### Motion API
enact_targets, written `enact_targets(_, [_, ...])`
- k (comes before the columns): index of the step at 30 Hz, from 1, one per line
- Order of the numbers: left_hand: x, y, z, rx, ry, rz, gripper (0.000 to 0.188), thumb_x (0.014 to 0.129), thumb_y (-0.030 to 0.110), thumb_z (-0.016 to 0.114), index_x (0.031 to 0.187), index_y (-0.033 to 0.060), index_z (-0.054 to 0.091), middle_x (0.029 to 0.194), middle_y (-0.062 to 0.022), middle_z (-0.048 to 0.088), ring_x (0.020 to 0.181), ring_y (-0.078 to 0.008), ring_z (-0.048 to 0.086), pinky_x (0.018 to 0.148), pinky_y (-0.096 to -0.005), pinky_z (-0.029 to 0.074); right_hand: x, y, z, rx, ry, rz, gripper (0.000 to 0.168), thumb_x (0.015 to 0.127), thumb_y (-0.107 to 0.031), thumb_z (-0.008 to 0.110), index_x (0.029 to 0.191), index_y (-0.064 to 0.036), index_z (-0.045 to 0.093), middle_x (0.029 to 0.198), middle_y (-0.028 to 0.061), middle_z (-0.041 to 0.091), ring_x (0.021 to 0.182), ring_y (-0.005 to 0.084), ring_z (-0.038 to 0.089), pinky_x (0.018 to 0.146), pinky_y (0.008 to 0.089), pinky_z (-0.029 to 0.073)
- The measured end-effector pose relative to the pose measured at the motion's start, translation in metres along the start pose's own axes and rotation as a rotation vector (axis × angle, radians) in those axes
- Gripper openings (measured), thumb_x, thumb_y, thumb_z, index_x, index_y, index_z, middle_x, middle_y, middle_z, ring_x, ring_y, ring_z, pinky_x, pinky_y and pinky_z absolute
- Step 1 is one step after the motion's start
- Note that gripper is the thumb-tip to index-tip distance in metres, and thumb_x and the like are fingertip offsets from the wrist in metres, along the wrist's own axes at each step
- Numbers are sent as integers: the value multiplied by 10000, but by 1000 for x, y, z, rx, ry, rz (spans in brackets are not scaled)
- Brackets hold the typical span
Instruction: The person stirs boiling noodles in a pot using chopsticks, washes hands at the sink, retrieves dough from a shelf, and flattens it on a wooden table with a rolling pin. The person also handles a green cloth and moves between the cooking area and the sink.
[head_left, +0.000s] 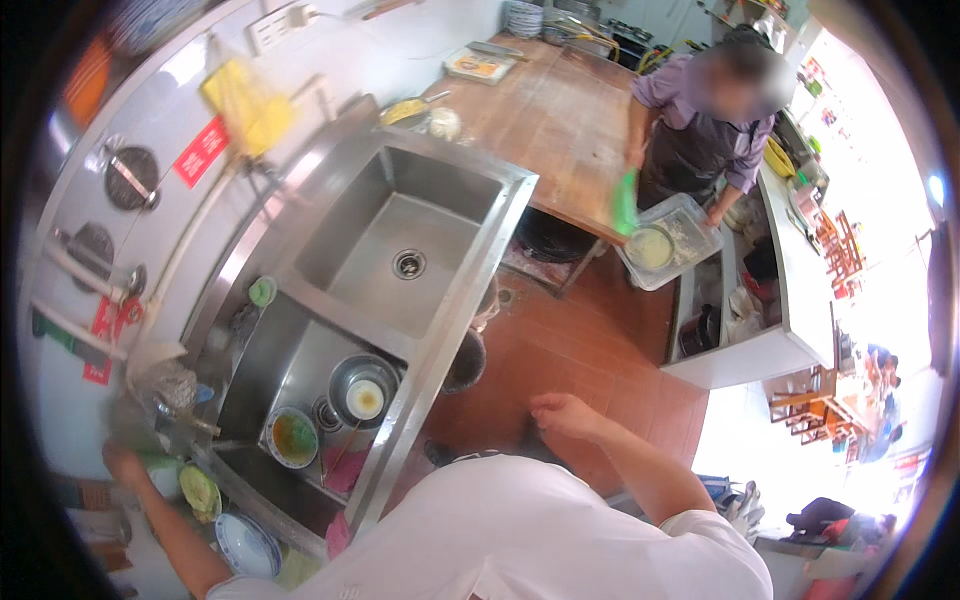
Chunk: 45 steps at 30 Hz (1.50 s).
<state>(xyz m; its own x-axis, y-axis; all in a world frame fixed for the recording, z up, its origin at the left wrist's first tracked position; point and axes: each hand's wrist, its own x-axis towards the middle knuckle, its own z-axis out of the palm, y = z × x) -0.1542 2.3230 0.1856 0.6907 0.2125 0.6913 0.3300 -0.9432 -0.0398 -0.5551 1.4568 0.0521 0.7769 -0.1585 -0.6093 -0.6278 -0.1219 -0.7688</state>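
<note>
My left hand (124, 461), partly blurred, is at the far left beside the rim of the stainless steel sink (247, 495), near a green item; whether it holds anything is unclear. My right hand (559, 415) hangs over the tiled floor with its fingers curled and nothing visible in it. In the lower sink basin lie a metal bowl (341, 375) with a small white bowl (365, 399) inside, a patterned bowl (292, 437) with greenish residue, and a pink cloth (349, 469). A blue-and-white bowl (248, 545) and a plate with pale green food (199, 491) are nearest my left arm.
A co-worker (701, 142) at the wooden table (555, 112) holds a clear plastic bin (682, 240) below its edge, beside a blurred green tool (624, 202). A dark bucket (465, 361) stands by the sink. A white shelf unit (750, 360) is at the right.
</note>
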Motion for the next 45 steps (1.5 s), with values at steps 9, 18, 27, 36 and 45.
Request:
enact_targets(9, [-142, 242, -133, -360, 57, 163, 284, 999, 190, 444, 994, -60, 581, 982, -238, 586, 902, -399, 557, 797, -461, 440, -19, 119, -84, -281, 40, 102, 420, 846, -178, 609, 1244, -45, 596, 1061, 137, 681, 967, 209, 645, 861, 330, 513])
enact_targets(18, [-338, 603, -273, -890, -610, 776, 234, 873, 173, 566, 699, 17, 594, 700, -194, 590, 677, -395, 584, 603, -470, 445, -52, 147, -199, -205, 224, 77, 402, 854, -232, 615, 1213, -51, 616, 1025, 121, 687, 891, 212, 658, 835, 336, 510])
enact_targets(27, [-392, 792, -312, -943, -1029, 1173, 247, 904, 239, 543, 764, 41, 592, 745, -190, 613, 724, -404, 601, 647, -483, 472, -66, 185, -206, 150, 525, 191, 343, 884, -250, 620, 1141, -26, 647, 1027, 131, 686, 918, 218, 653, 827, 331, 506])
enact_targets(36, [-383, 990, -299, -852, -1298, 1663, 389, 892, 220, 575, 1252, 91, 510, 1212, -139, 550, 1100, -334, 555, 892, -430, 473, -103, 329, -121, 195, 557, 733, 342, 867, -278, 538, 1118, -76, 654, 1042, 166, 669, 952, 319, 636, 817, 386, 506])
enact_targets(45, [-402, 1115, -283, -657, -1381, 2058, 405, 908, 267, 568, 1273, 100, 513, 1220, -128, 565, 1135, -314, 552, 935, -425, 461, -29, 255, -156, 583, 824, 796, 329, 880, -256, 521, 1122, -70, 643, 1008, 154, 670, 907, 301, 640, 770, 371, 510])
